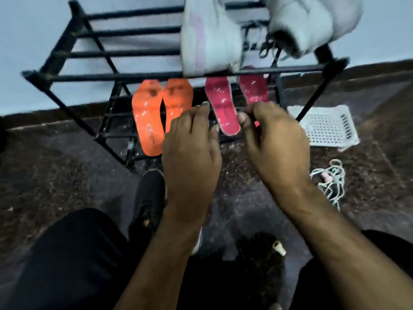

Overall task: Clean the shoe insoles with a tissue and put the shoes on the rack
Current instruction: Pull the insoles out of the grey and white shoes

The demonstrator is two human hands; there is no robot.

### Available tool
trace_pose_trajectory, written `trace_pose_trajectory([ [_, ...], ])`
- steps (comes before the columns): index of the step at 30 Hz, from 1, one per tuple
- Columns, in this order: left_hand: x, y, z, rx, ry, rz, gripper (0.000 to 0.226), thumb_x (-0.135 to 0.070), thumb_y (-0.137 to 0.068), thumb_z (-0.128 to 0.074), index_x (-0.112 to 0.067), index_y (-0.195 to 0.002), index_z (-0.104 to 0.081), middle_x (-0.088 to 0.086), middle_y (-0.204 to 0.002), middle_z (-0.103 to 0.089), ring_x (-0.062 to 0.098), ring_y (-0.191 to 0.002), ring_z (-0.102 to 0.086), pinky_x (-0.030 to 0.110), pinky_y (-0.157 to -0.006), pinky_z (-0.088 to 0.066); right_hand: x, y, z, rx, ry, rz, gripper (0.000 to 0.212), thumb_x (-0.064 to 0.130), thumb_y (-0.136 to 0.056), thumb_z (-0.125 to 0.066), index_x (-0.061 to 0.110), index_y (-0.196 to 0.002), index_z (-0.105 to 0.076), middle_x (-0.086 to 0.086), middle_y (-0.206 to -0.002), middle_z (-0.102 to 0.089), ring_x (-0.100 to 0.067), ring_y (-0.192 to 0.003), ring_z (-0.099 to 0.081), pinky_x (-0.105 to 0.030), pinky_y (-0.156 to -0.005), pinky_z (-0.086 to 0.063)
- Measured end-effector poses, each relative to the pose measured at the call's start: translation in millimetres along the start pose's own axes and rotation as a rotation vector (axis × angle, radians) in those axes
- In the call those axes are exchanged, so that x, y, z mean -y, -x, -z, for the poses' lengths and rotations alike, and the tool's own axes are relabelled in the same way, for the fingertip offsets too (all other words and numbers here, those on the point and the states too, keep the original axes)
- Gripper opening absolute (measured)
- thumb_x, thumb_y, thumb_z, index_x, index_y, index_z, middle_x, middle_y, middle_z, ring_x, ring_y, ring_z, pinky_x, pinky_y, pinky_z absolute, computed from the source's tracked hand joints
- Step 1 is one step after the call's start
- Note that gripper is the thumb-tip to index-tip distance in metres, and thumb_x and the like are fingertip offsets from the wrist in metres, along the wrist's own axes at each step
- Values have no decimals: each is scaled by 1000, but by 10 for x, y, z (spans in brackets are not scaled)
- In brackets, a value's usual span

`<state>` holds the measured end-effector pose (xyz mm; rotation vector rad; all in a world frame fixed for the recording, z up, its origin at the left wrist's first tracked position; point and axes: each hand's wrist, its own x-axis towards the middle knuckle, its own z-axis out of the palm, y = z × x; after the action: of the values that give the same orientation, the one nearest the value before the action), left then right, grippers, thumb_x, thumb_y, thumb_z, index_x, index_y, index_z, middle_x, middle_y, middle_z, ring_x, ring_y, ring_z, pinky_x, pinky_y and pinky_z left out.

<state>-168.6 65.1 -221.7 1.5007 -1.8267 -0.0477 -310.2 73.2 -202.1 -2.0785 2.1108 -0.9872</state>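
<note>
1. I see four insoles lying on the lower bars of the black rack point(67, 54): two orange insoles point(148, 117) side by side on the left, touching along their inner edges, and two pink insoles point(222, 104) to the right of them, apart from each other. All four carry white flecks.
2. The nearer pink one lies tilted, its heel end towards me, just between my two hands.
3. My left hand point(192, 148) hangs over the lower bars, back up, fingers loosely bent. Its fingertips are close to the pink insole's left edge, and I cannot tell whether they touch it. It holds nothing that I can see.
4. My right hand point(274, 139) is beside it, fingers curled inward, the thumb near the same insole's heel. I cannot tell whether it pinches the insole or a rack bar.
5. On the top tier sit two pale grey shoes point(210, 39), the left one sole up with pink markings, the right one tipped with its opening and loose laces towards me.
6. A black shoe point(148, 202) lies on the dark speckled floor point(44, 171) under my left forearm.
7. To the right of the rack lies a white perforated basket point(328, 126), and nearer me a tangle of pale laces point(333, 180).
8. My knees in black trousers point(73, 260) fill the bottom of the view.
</note>
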Motion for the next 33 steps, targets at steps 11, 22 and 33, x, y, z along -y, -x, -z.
trace_pose_trajectory([
  [11,-252,-735,19,-116,-51,-192,45,-28,-96,-63,-6,-134,-57,20,-136,-49,35,-127,-46,48,-102,-43,-331,-710,197,-469,-225,-73,27,29,-100,-56,5,-112,-54,-14,-120,-46,-21,-98,-56,-37,-76,-54],
  [22,-252,-871,-244,19,-453,-546,31,-17,-88,-68,-26,-118,-67,10,-167,-17,30,-153,-19,51,-119,-19,-571,-821,65,-250,267,-82,36,29,-94,-62,40,-129,-62,-18,-162,-17,-38,-147,-19,-57,-105,-37],
  [33,97,-1002,-41,52,-593,-397,93,-9,-83,-76,-39,-154,-23,11,-167,-10,38,-149,-19,51,-108,-33,-588,-900,-50,-223,363,-144,76,49,-95,-55,10,-153,-27,-14,-167,-3,-38,-134,-33,-54,-101,-36],
])
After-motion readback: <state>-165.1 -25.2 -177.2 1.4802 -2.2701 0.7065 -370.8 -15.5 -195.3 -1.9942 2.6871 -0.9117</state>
